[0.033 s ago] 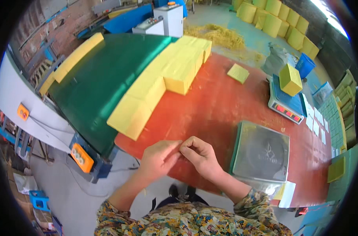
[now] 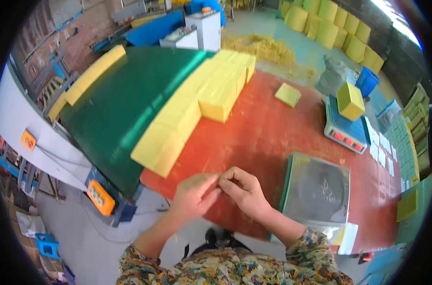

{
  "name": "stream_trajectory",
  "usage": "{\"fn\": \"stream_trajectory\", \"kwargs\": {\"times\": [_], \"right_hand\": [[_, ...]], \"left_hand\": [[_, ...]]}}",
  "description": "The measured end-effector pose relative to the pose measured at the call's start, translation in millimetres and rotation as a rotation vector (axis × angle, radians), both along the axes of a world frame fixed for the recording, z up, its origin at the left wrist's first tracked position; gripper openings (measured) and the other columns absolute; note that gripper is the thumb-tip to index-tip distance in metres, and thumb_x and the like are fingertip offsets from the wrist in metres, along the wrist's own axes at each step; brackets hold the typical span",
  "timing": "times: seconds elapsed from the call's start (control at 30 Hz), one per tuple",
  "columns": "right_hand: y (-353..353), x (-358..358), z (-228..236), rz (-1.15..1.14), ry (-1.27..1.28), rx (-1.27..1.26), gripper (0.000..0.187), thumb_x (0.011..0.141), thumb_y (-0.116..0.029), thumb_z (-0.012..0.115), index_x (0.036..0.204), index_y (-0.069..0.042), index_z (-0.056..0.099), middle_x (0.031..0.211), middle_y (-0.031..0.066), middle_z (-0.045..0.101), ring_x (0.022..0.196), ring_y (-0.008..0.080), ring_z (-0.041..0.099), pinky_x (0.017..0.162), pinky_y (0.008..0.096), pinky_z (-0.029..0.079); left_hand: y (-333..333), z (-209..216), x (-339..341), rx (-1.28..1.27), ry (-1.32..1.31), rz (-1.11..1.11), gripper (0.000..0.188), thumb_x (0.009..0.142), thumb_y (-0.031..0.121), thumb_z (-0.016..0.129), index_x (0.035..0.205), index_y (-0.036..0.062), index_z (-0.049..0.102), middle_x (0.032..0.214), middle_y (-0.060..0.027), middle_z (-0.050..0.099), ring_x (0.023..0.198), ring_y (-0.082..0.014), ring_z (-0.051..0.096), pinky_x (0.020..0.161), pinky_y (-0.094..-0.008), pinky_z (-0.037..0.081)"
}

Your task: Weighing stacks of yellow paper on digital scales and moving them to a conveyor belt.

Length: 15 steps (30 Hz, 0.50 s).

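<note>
My left hand (image 2: 194,192) and my right hand (image 2: 243,189) meet at the fingertips above the near edge of the red table (image 2: 254,142). Thumb and fingers of the right are pinched together. The left has its fingers closed, pressed toward that pinch. Whatever sits between the fingertips is too small or hidden to make out. Beyond the left hand runs a row of yellow paper-like blocks (image 2: 178,126), lying along the border of the table and a green conveyor belt (image 2: 106,104). Right of my right hand is a stack of clear plastic bags (image 2: 315,190).
A digital scale (image 2: 346,135) with a yellow block (image 2: 351,101) on it stands at the far right. One thin yellow stack (image 2: 288,94) lies mid-table. An orange control box (image 2: 100,197) hangs by the belt. White slips (image 2: 381,152) lie along the right side.
The whole scene sits slightly lower in the picture. My hands stay together at the fingertips, with hardly any shift.
</note>
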State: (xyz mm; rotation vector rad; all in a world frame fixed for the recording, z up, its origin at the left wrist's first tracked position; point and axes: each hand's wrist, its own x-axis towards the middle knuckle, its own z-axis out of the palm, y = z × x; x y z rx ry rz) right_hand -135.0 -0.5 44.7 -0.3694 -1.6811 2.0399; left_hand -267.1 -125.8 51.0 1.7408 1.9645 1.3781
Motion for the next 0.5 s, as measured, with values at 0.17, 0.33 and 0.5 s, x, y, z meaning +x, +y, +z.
{"fn": "stream_trajectory", "kwargs": {"times": [0.17, 0.33, 0.5], "right_hand": [[82, -57, 9, -0.058, 0.03, 0.307, 0.007, 0.094, -0.005, 0.061, 0.098, 0.001, 0.064, 0.087, 0.0052, 0.065, 0.083, 0.0096, 0.061, 0.075, 0.0267, 0.051], [196, -143, -3, -0.237, -0.098, 0.619, 0.02, 0.089, -0.014, 0.066, 0.103, 0.0, 0.065, 0.09, 0.0107, 0.069, 0.081, 0.0187, 0.066, 0.075, 0.032, 0.052], [320, -234, -36, -0.433, -0.337, 0.936, 0.034, 0.086, -0.022, 0.062, 0.115, -0.004, 0.064, 0.106, 0.0169, 0.07, 0.097, 0.0365, 0.067, 0.085, 0.0448, 0.053]], "left_hand": [[73, 17, -51, 0.096, 0.142, 0.033, 0.031, 0.086, 0.002, 0.064, 0.117, 0.0001, 0.062, 0.105, -0.0183, 0.068, 0.094, -0.036, 0.068, 0.08, -0.0398, 0.054], [177, 7, -137, 0.084, 0.324, 0.107, 0.032, 0.089, 0.008, 0.063, 0.12, -0.0002, 0.061, 0.116, -0.0202, 0.066, 0.105, -0.0379, 0.064, 0.088, -0.0432, 0.053], [278, -43, -216, -0.196, 0.42, 0.179, 0.037, 0.09, 0.015, 0.062, 0.124, 0.0005, 0.059, 0.136, -0.021, 0.055, 0.122, -0.0375, 0.055, 0.101, -0.0452, 0.047]]}}
